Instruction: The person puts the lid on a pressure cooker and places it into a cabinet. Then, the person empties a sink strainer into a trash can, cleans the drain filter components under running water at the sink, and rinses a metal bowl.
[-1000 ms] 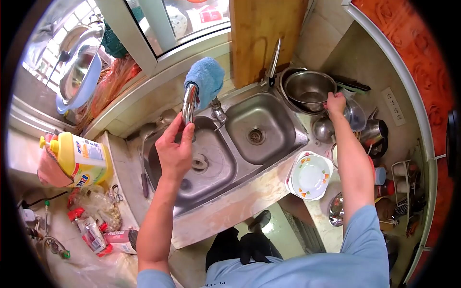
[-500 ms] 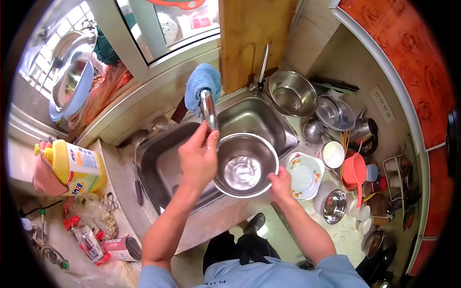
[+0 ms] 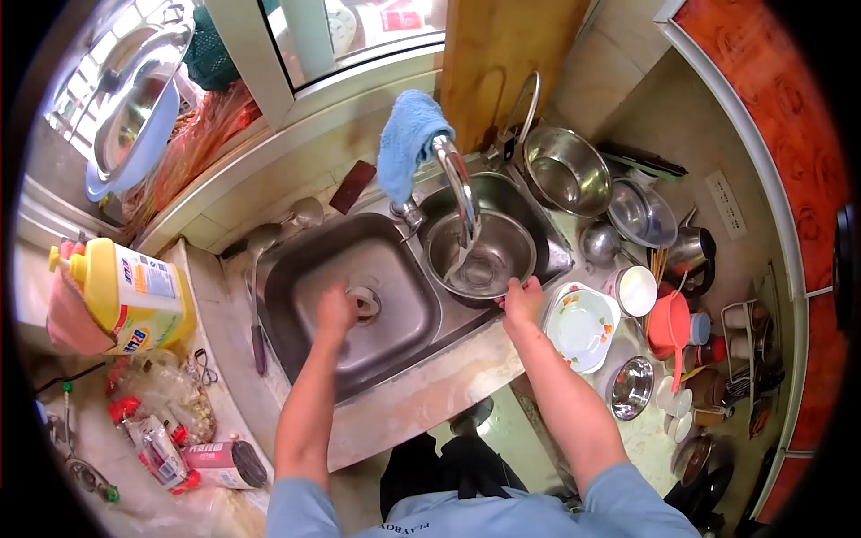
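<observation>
My right hand (image 3: 522,302) grips the near rim of a stainless-steel bowl (image 3: 518,254), thumb over the edge. The bowl sits in the right sink basin (image 3: 491,190), under the curved faucet (image 3: 455,179), and a stream of water falls into it. A blue cloth (image 3: 408,139) is wrapped over the faucet's bend. My left hand (image 3: 337,311) is low in the left sink basin (image 3: 395,255), beside the drain (image 3: 366,305). Motion smears its fingers, and I cannot tell whether it holds anything.
On the right counter stand a steel pot (image 3: 565,170), a flowered white dish (image 3: 581,327), a small steel bowl (image 3: 630,387) and a red ladle-like scoop (image 3: 669,320). To the left are a yellow detergent jug (image 3: 148,296) and a long-handled utensil (image 3: 258,350).
My left hand has let go of the faucet and dropped into the left basin. The faucet now points over the right basin. The bowl has moved right and down into that basin, under running water.
</observation>
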`<state>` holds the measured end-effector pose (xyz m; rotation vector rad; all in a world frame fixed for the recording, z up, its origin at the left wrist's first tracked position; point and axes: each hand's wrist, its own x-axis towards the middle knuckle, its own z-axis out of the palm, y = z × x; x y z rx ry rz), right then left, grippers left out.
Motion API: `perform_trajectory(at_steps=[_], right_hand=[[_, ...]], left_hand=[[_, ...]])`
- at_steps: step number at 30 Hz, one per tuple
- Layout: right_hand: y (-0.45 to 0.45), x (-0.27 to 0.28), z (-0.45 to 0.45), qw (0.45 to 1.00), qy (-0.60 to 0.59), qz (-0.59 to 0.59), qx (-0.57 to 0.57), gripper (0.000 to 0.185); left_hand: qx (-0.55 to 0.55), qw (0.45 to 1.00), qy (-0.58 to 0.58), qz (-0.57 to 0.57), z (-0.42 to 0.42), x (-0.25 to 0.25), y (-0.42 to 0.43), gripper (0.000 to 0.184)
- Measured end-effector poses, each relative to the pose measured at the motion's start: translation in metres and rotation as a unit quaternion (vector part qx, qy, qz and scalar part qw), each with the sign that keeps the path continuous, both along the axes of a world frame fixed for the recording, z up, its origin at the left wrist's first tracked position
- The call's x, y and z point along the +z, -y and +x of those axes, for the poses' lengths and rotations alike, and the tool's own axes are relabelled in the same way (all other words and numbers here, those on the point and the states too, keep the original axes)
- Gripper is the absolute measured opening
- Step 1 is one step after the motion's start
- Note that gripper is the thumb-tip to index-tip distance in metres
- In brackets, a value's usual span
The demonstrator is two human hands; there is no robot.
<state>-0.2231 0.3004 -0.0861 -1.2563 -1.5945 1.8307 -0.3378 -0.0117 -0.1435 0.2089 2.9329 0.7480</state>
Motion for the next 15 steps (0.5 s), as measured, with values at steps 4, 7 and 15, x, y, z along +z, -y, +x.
perform_trajectory(at_steps=[4, 7, 15], right_hand=[[-0.010, -0.020, -0.018, 0.999, 0.032, 0.031, -0.004, 0.015], [-0.009, -0.025, -0.029, 0.998, 0.065, 0.006, 0.001, 0.013], [-0.015, -0.036, -0.040, 0.940, 0.253, -0.206, 0.097, 0.021]], left_hand=[[-0.071, 0.995, -0.041, -0.059, -0.002, -0.051, 0.000, 0.038], [-0.081, 0.986, 0.062, -0.134, -0.019, -0.095, 0.017, 0.024], [0.221, 0.974, 0.027, -0.046, -0.041, -0.061, 0.076, 0.044]])
